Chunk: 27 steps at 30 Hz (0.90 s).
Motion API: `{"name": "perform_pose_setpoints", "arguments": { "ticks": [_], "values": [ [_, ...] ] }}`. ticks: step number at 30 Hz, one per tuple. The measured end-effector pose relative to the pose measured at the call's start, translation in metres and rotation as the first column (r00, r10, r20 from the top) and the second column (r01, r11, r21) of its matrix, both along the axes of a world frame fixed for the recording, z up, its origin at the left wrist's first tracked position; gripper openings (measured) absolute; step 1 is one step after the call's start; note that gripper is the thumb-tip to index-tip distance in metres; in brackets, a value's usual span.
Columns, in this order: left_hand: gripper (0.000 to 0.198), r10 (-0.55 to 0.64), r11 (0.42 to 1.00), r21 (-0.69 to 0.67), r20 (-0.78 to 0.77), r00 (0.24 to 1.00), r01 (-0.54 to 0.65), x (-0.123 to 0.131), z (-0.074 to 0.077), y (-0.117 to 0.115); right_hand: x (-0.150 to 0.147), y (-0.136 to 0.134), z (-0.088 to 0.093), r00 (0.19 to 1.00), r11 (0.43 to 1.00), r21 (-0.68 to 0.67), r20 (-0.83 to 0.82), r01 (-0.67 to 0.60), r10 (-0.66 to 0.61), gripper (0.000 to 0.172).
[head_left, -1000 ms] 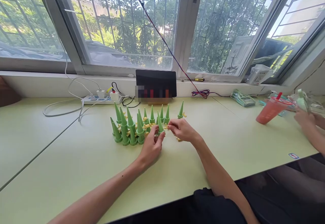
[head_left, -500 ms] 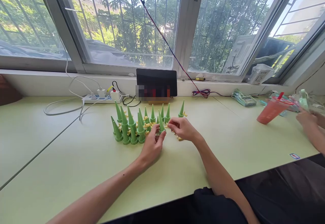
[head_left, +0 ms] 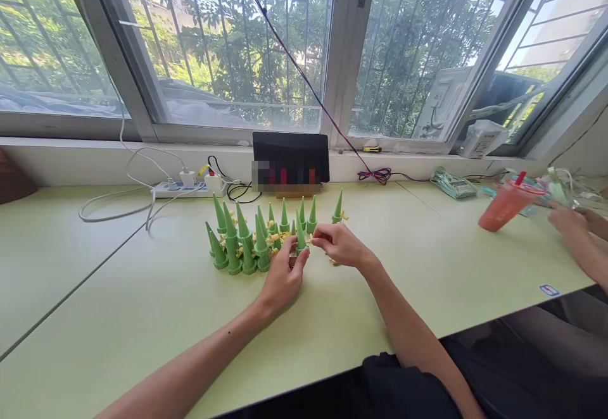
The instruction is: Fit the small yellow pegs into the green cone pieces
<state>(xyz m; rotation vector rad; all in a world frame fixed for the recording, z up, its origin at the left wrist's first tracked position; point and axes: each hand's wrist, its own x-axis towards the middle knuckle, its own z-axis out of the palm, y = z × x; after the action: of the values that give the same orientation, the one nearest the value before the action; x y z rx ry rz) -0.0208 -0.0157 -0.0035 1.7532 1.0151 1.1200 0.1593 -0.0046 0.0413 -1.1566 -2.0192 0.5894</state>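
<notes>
My left hand [head_left: 285,273] is closed around the base of a green cone [head_left: 301,237], which stands point up between thumb and fingers. Just right of it, my right hand [head_left: 346,245] pinches a small yellow piece [head_left: 308,240] against the cone's side; whether it is fixed there I cannot tell. To the left stands a cluster of similar green cones [head_left: 231,245], several with yellow pieces sticking out. Another green cone [head_left: 337,207] with a yellow piece stands alone behind my right hand. A few yellow pieces [head_left: 335,262] lie partly hidden under that hand.
Behind the cones a dark tablet [head_left: 291,159] leans on a stand. A power strip [head_left: 185,187] with cables lies at back left, and a coiled wire [head_left: 375,175] by the window wall. On the right are a red drink cup [head_left: 507,207] and another person's hands [head_left: 570,226].
The camera view has shifted slightly. Both my hands keep nearly the same hold on the cone and the yellow piece.
</notes>
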Motion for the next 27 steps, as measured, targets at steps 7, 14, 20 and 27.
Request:
{"name": "perform_pose_setpoints", "arguments": {
  "ticks": [7, 14, 20, 27],
  "values": [
    [0.029, -0.001, 1.0, -0.006, 0.011, 1.0, 0.001, 0.0004, 0.0006, 0.0001, 0.0005, 0.0007, -0.0002, 0.998, 1.0, 0.02, 0.056, -0.009, 0.008, 0.026],
    [0.028, -0.005, 1.0, -0.002, 0.031, 1.0, 0.005, 0.0009, 0.0018, -0.0001, -0.0002, 0.0006, -0.0012, 0.998, 0.999, 0.045, 0.059, 0.004, -0.006, 0.035],
    [0.032, 0.0, 1.0, 0.0, 0.003, 1.0, 0.0, -0.0008, 0.0031, -0.0014, -0.0022, -0.0011, 0.0002, 1.0, 1.0, 0.006, -0.018, 0.017, -0.017, 0.021],
    [0.032, 0.005, 1.0, 0.006, -0.017, 1.0, -0.005, -0.0001, 0.006, -0.0031, -0.0016, -0.001, -0.0004, 0.998, 1.0, 0.001, -0.053, -0.014, 0.014, 0.012]
  ]
}}
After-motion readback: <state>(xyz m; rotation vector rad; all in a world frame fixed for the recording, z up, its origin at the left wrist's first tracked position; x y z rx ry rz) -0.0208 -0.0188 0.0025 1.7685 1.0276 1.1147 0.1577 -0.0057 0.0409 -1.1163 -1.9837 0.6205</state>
